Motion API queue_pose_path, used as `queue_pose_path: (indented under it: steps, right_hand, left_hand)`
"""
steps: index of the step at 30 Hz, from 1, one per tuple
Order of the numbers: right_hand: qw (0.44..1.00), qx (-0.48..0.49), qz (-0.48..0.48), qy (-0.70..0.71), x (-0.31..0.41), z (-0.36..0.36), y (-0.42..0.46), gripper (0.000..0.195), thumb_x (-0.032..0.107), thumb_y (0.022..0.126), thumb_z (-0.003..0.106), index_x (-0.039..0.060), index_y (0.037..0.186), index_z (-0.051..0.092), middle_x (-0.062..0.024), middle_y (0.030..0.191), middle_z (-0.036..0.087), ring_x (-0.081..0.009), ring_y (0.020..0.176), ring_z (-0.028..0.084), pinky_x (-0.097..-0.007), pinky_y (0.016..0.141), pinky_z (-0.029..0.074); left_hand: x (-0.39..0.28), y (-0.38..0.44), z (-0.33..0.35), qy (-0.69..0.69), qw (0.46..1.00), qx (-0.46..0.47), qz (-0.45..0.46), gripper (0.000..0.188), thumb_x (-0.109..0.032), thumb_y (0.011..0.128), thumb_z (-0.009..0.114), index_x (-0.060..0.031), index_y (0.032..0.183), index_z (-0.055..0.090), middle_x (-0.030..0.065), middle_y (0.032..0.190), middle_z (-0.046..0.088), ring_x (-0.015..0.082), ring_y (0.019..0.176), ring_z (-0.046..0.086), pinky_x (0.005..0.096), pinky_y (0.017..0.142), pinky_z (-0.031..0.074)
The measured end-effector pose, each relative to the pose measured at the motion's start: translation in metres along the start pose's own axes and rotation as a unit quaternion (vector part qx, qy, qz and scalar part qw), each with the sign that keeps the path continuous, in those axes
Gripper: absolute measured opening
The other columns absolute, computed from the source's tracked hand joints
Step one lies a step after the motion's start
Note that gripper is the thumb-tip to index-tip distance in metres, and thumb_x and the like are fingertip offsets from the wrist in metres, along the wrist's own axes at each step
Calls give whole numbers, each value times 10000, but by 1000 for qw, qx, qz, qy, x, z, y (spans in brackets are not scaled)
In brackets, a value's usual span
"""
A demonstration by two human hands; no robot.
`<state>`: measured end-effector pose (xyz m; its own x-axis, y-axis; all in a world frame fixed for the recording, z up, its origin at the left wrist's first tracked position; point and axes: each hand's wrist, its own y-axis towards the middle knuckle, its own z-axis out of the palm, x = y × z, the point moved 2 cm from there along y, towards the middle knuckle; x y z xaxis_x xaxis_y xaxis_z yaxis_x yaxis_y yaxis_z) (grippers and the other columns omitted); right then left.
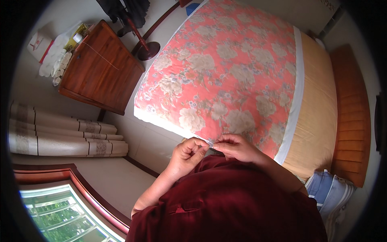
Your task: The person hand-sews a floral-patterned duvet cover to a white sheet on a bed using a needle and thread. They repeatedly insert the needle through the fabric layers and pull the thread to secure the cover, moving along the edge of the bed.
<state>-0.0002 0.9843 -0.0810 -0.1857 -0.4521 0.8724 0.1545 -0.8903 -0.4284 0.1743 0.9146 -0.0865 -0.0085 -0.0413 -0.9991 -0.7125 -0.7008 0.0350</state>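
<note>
Both hands are close together in front of my dark red shirt, at the near edge of a bed. My left hand has thumb and forefinger pinched together. My right hand pinches from the other side, its fingertips almost meeting the left ones. A small pale thing sits between the fingertips, too small to identify. From my right fingers a thin strand, like a thread or wire, stands up against the quilt. Beneath and beyond the hands spreads a pink floral quilt with a white border.
A wooden cabinet stands to the left, with rolls and packages beside it. Behind it is a coat stand. Curtains and a barred window are at lower left. The wooden headboard and blue folded fabric are right.
</note>
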Motion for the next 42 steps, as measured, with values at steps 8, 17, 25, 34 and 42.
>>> queue_pose_path:
  steps: [8, 17, 25, 34, 42]
  right_hand:
    - [999, 30, 29, 23, -1, 1, -4, 185, 199, 890, 542, 32, 964, 574, 38, 658, 482, -34, 547, 409, -199, 482, 337]
    - [997, 35, 44, 48, 3, 4, -7, 175, 212, 887, 552, 44, 921, 586, 46, 643, 472, -33, 527, 399, -202, 478, 337]
    - [999, 20, 40, 24, 2, 5, -6, 180, 220, 882, 560, 46, 908, 598, 49, 619, 469, -26, 513, 396, -203, 462, 328]
    - [1000, 7, 17, 3, -2, 4, -3, 185, 215, 878, 564, 38, 912, 606, 42, 651, 507, -25, 532, 433, -196, 480, 363]
    - [1000, -1, -1, -14, -5, 4, 0, 160, 192, 865, 576, 41, 910, 606, 43, 670, 519, -23, 554, 441, -194, 490, 370]
  left_hand:
    - [1, -3, 10, -37, 999, -27, 29, 79, -6, 830, 586, -33, 904, 594, -88, 549, 390, 2, 528, 335, 171, 542, 326]
    - [9, -2, 13, -70, 997, -25, -11, 52, 3, 845, 562, -30, 885, 563, -90, 556, 402, -7, 519, 320, 160, 526, 308]
    - [11, -1, 16, -79, 996, -35, -5, 53, 3, 846, 562, -30, 888, 556, -90, 553, 405, -9, 520, 319, 157, 516, 304]
    - [8, -3, 15, 38, 996, -63, 45, 49, -31, 829, 600, -41, 868, 572, -69, 528, 401, 12, 497, 339, 169, 500, 327]
    - [7, -2, 14, 94, 991, -67, 66, 67, -31, 815, 613, -65, 864, 581, -49, 509, 408, 26, 469, 353, 187, 480, 334]
